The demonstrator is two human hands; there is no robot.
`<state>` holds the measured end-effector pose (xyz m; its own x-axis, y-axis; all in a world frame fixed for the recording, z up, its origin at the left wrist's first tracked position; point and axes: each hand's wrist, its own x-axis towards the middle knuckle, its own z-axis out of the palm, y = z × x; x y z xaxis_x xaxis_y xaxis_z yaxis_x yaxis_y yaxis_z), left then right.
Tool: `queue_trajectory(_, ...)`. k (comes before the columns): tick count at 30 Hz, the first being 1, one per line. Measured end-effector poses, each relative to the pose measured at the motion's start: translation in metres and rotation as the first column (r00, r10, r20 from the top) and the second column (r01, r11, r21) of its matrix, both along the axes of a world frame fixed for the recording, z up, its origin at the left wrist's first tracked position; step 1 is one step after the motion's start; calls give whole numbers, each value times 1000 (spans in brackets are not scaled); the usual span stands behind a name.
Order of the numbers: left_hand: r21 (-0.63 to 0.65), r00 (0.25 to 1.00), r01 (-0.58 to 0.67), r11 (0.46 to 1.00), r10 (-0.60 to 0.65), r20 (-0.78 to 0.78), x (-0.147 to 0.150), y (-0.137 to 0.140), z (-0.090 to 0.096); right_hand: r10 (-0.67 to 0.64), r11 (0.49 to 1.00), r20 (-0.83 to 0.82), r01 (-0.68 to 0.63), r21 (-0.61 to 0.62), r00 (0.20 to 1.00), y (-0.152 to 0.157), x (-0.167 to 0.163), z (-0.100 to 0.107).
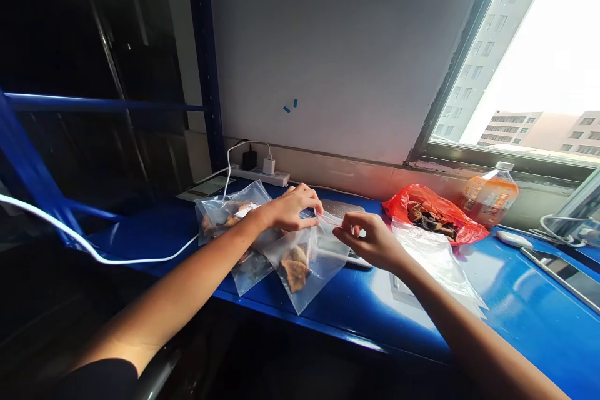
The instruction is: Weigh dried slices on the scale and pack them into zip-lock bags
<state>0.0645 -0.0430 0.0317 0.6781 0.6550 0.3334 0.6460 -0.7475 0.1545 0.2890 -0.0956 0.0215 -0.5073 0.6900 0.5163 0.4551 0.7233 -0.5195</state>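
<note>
My left hand (pixel 296 206) pinches one side of the mouth of a clear plastic bag (pixel 328 265). At the opposite side of that mouth, my right hand (pixel 368 237) has its fingers closed on the edge. Brown dried pieces (pixel 295 269) lie in the lower part of this bag, which hangs tilted over the table's front. Under my left forearm are other clear bags (pixel 209 215) with similar pieces, partly hidden by the arm. Behind the held bag, a white scale (pixel 360 260) shows only in part between my hands.
Right of my hands, a red plastic bag (pixel 398 200) holds dark dried pieces, with a stack of clear bags (pixel 426 256) before it. An orange-labelled bottle (pixel 492 197), white mouse (pixel 513 239) and flat dark device (pixel 562 275) stand farther right. A white cable (pixel 140 261) crosses at left.
</note>
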Motion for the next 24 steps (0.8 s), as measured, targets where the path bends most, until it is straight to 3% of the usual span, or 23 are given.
queue_trajectory(3, -87, 992, 1, 996, 10, 127, -2, 1, 3, 33, 997, -80, -38, -61, 996, 2, 11, 9)
queue_trajectory(6, -254, 939, 146, 956, -54, 340, 1, -8, 10, -14, 981, -358, -57, -188, 934, 7, 26, 17)
queue_trajectory(8, -367, 871, 279, 887, -73, 486, 3, -17, 17, -81, 961, -540, -79, -267, 838, 11, 33, 18)
queue_trajectory(10, -452, 784, 422, 786, -66, 617, 4, -27, 22, -125, 927, -616, -130, -352, 778, 13, 34, 16)
queue_trajectory(12, -464, 677, 548, 696, -44, 735, 6, -34, 25, -140, 879, -617, -189, -437, 774, 13, 31, 13)
queue_trajectory(14, -408, 557, 623, 667, -12, 831, 8, -36, 24, -157, 855, -615, -205, -476, 772, 13, 25, 10)
queue_trajectory(18, -231, 277, 626, 745, 64, 959, 12, -31, 22, -181, 892, -602, -128, -434, 777, 13, 21, 9)
queue_trajectory(22, 7, -105, 466, 885, 47, 993, 12, -26, 31, -195, 910, -392, 17, -414, 899, 7, 19, 9)
queue_trajectory(24, 103, -233, 382, 919, -12, 972, 10, -28, 37, -129, 890, -271, -9, -457, 954, 1, 11, 7)
